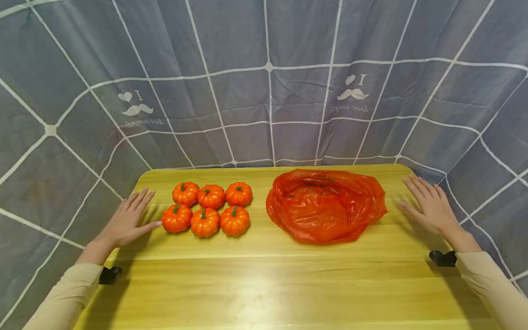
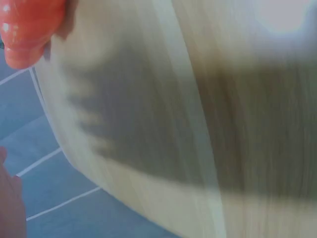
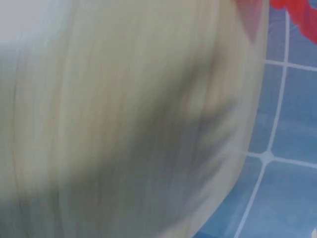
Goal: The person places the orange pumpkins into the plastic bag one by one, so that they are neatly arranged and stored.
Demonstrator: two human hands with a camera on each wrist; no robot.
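Six pumpkins (image 1: 207, 221) lie on the worktop (image 1: 264, 270), left of the bag (image 1: 326, 208). Left hand (image 1: 129, 221) and right hand (image 1: 431, 208): well apart, fingers extended, holding nothing. Grasp pumpkins by the sides; handle the thin bag lightly.

It's curtained off here, home or studio I can't tell: grey cloth (image 1: 297, 96) with white gridlines (image 1: 269, 67) and printed moustaches (image 1: 352, 94) hangs behind and beside a wood-grain surface (image 1: 185, 279).

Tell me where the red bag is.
In the head view, the red bag lies right of centre on the table, between the pumpkins and the right hand.
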